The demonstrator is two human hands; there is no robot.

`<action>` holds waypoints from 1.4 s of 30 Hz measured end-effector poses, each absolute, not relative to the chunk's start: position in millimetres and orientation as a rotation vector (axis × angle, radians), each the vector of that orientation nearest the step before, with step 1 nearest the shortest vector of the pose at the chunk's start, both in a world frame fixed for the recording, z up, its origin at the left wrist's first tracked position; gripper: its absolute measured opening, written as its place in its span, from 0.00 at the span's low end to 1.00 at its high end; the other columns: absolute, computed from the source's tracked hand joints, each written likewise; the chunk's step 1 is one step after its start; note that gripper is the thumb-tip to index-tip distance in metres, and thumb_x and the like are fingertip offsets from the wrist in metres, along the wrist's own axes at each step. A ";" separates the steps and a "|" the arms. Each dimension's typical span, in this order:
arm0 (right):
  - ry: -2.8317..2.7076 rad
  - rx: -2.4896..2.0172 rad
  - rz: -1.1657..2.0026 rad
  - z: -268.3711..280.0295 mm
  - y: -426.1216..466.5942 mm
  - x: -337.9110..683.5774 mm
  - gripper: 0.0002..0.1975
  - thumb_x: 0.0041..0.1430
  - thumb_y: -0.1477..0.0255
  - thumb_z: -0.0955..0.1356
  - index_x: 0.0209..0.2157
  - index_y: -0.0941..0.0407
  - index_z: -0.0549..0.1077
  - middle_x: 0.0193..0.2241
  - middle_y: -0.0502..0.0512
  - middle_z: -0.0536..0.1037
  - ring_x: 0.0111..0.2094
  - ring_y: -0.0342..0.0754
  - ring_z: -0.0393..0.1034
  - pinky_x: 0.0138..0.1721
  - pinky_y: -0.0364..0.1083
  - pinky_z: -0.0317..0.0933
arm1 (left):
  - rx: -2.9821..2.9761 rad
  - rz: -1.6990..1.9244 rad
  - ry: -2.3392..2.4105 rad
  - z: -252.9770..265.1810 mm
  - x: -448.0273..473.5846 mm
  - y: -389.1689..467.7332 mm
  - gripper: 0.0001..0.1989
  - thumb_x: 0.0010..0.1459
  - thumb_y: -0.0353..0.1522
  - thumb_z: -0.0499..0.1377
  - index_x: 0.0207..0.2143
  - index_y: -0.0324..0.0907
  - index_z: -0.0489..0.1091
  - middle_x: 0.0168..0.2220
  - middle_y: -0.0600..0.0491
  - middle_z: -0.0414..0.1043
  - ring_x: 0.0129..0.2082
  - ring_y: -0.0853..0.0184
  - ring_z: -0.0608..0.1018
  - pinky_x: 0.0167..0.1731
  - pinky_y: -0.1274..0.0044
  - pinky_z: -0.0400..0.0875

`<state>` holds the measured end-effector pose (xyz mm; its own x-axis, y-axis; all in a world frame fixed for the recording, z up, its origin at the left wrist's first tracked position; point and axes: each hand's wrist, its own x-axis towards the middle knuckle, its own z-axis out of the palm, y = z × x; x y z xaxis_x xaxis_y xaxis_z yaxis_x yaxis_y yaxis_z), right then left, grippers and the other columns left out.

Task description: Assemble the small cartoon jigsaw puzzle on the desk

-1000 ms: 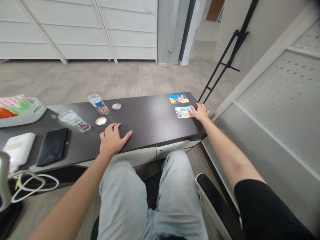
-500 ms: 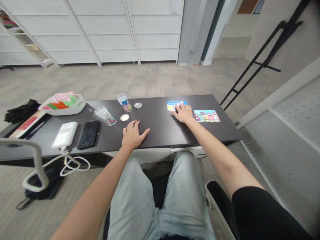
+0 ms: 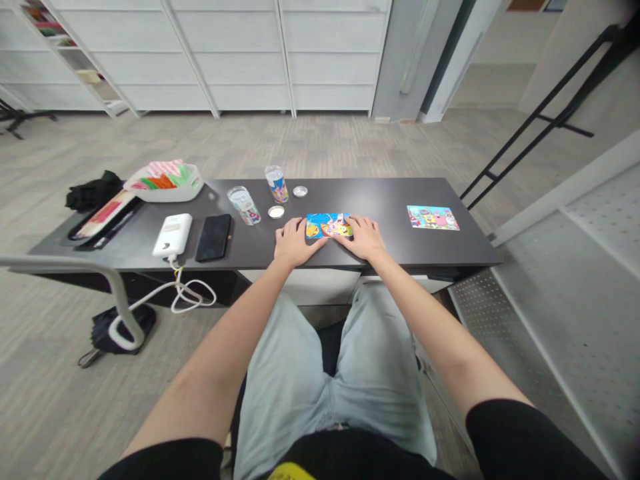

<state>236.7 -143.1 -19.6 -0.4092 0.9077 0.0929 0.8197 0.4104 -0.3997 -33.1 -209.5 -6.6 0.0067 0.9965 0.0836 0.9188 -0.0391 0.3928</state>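
Observation:
A colourful cartoon picture card (image 3: pixel 327 225) lies flat on the dark table, between my two hands. My left hand (image 3: pixel 296 241) rests at the card's left end, fingers spread, thumb along the near edge. At the right end is my right hand (image 3: pixel 364 238), its fingers stretched out and the index finger and thumb over the card's right corners. A second cartoon card (image 3: pixel 433 217) lies farther right, untouched. Two clear jars with cartoon prints stand left of my hands: a nearer jar (image 3: pixel 245 205) and a farther jar (image 3: pixel 277 185). Two round lids (image 3: pixel 276 212) lie beside them.
Toward the left of the table (image 3: pixel 395 193) are a black phone (image 3: pixel 214 237), a white power bank (image 3: pixel 173 235) with a looped cable, a white basket (image 3: pixel 173 194) of colourful packets and a dark tray (image 3: pixel 103 227). A grey metal tube (image 3: pixel 117 287) curves near the left front.
My right hand has brought the card from the far right toward the middle, nearer to me. My left hand now touches its left end. The view has shifted.

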 end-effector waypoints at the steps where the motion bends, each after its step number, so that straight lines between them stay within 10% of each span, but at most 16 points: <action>1: -2.390 -1.482 0.424 -19.3 -143.8 235.7 0.41 0.88 0.44 0.70 0.85 0.55 0.76 0.87 0.70 0.77 0.86 0.74 0.68 0.86 0.67 0.61 | 2.080 0.478 1.976 -6.8 -34.4 -205.5 0.51 0.84 0.58 0.65 0.90 0.31 0.64 0.91 0.27 0.62 0.92 0.40 0.63 0.88 0.51 0.55; 16: -2.273 -1.609 0.361 -20.4 -141.8 228.2 0.31 0.92 0.48 0.68 0.78 0.53 0.81 0.78 0.72 0.82 0.77 0.72 0.73 0.79 0.65 0.65 | 2.107 -0.128 1.870 36.3 -60.7 -109.6 0.76 0.32 0.74 0.84 0.76 0.42 0.78 0.79 0.26 0.72 0.80 0.27 0.73 0.81 0.49 0.71; 35: -2.200 -1.649 0.315 -30.7 -132.0 229.9 0.34 0.92 0.46 0.69 0.78 0.59 0.80 0.76 0.79 0.81 0.76 0.77 0.76 0.78 0.69 0.67 | 2.062 -0.192 1.860 39.4 -45.2 -105.8 0.80 0.27 0.71 0.87 0.77 0.40 0.72 0.82 0.22 0.69 0.81 0.20 0.74 0.79 0.48 0.74; 42: -2.204 -1.653 0.309 -29.1 -133.4 229.9 0.35 0.94 0.48 0.64 0.79 0.60 0.79 0.77 0.80 0.81 0.77 0.77 0.75 0.80 0.70 0.66 | 2.042 -0.206 1.731 44.0 -42.9 -106.2 0.72 0.38 0.60 0.88 0.79 0.43 0.67 0.73 0.34 0.84 0.69 0.38 0.87 0.70 0.59 0.82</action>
<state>229.9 -133.4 -29.1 -0.2453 0.9564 0.1584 0.8761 0.2886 -0.3863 -42.9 -106.2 44.0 0.1998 0.8966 -0.3952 0.9644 -0.1086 0.2412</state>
